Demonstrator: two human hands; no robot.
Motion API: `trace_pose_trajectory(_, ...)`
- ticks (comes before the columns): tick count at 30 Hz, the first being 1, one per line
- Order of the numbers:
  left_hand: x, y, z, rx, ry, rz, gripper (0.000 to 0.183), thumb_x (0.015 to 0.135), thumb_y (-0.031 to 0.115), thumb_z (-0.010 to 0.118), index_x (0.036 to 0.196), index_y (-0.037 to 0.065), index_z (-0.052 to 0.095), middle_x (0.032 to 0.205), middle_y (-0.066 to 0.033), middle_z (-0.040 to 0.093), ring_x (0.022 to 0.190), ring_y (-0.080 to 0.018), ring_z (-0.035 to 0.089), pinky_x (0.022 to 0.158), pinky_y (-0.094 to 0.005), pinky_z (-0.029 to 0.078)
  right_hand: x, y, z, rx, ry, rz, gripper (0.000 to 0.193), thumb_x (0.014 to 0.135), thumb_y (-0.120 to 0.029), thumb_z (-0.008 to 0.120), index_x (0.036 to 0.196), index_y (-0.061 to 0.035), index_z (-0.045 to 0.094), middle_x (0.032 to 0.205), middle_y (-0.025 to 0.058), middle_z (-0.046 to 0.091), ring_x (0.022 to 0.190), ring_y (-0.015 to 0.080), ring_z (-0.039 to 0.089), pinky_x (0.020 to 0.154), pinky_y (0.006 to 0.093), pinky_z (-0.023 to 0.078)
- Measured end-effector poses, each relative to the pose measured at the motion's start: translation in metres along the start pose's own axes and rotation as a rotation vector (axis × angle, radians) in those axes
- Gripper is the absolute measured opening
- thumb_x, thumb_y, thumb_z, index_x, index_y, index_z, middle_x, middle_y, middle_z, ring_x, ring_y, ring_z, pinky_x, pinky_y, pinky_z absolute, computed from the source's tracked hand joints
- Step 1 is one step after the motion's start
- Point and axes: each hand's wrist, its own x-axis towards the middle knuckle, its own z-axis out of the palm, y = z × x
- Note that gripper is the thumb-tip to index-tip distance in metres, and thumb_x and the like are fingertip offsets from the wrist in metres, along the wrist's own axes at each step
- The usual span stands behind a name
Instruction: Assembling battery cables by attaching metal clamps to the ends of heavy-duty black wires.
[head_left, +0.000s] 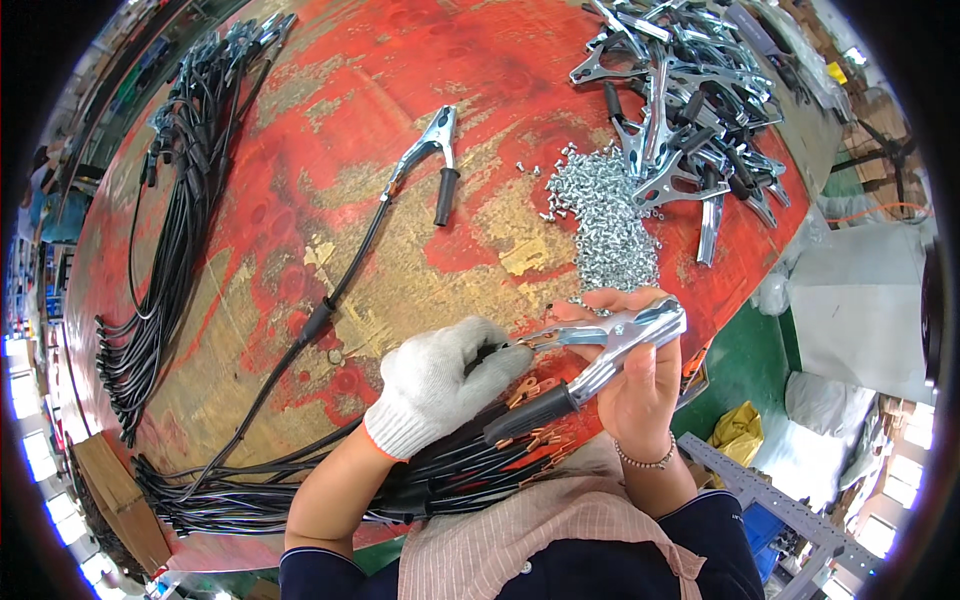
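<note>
- Striped pink apron (500,545) is covering the person's dark shirt at the near edge; black cables (300,500) are lying along the table just beyond, their bare copper ends pointing right.
- Right hand (640,395), bare and wearing a beaded bracelet (645,460), is gripping a silver cable clamp (600,372) firmly near its nose.
- Clamp position: it is sitting above the near right part of the table. Its long axis is running diagonally, nose to the right and far, black-sleeved handle (530,415) to the left and near.
- Left hand (435,375), in a white knitted glove, is pinching narrowly at a copper lug (527,341) by the left end of the clamp's bare handle (568,334). Whether the fingers are also pressing on the handle, I cannot tell.
- Governing relation: the lug is meeting the bare handle end left of the right hand's grip; the left hand is the nearer one to that joint.
- Small screws (590,185) are lying in a pile just beyond the right hand; loose clamps (690,90) are heaping up at far right.
- One clamp with its cable attached (440,130) is resting mid-table; bundled leads (185,215) are occupying the left side of the worn red table (290,235).
</note>
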Motion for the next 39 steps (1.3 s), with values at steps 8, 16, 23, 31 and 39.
trace_pose_trajectory(8,0.004,0.005,-0.004,-0.001,-0.085,-0.044,0.021,0.088,0.028,0.067,0.099,0.01,0.069,0.074,-0.01,0.068,0.066,-0.0219,0.068,0.061,-0.0325,0.051,-0.003,0.002,0.0,-0.048,0.01,-0.007,0.046,0.097,-0.03,0.061,0.125,-0.0016,0.038,0.119,0.0208,0.057,0.115,0.0348,0.06,0.098,0.0474,0.049)
trace_pose_trajectory(16,0.009,0.001,-0.005,-0.094,-0.069,0.074,0.027,0.095,0.022,0.056,0.116,0.007,0.064,0.088,-0.014,0.069,0.079,-0.0273,0.069,0.073,-0.036,0.054,0.055,-0.009,-0.032,-0.237,-0.08,0.086,0.035,0.1,-0.025,0.054,0.125,-0.0011,0.049,0.109,0.0155,0.064,0.104,0.0237,0.063,0.089,0.0372,0.05)
trace_pose_trajectory(23,0.024,-0.011,-0.013,-0.793,-0.046,-0.252,0.019,0.097,0.015,0.054,0.112,0.007,0.062,0.08,-0.0013,0.065,0.056,-0.0023,0.052,0.048,-0.0172,0.037,0.121,0.033,-0.057,-1.526,-0.302,-0.473,0.016,0.083,-0.017,0.07,0.096,-0.0081,0.066,0.087,0.0091,0.06,0.082,0.0295,0.061,0.074,0.0375,0.051)
trace_pose_trajectory(31,0.021,-0.018,0.003,-0.362,0.025,-0.035,0.026,0.097,0.026,0.051,0.105,0.004,0.063,0.084,-0.0137,0.066,0.076,-0.0243,0.065,0.072,-0.0344,0.05,0.128,0.042,-0.06,-1.576,-0.313,-0.436,0.011,0.083,-0.013,0.068,0.092,-0.007,0.066,0.086,0.0125,0.065,0.078,0.0329,0.064,0.069,0.0391,0.052)
trace_pose_trajectory(39,-0.004,0.001,-0.006,-0.264,-0.037,-0.033,0.027,0.093,0.019,0.058,0.113,0.002,0.064,0.081,-0.0101,0.068,0.071,-0.0161,0.066,0.067,-0.0301,0.051,0.055,0.005,-0.022,-0.685,-0.263,0.127,0.019,0.085,0.003,0.061,0.103,0.0034,0.066,0.096,0.0086,0.07,0.086,0.0138,0.066,0.076,0.0279,0.053)
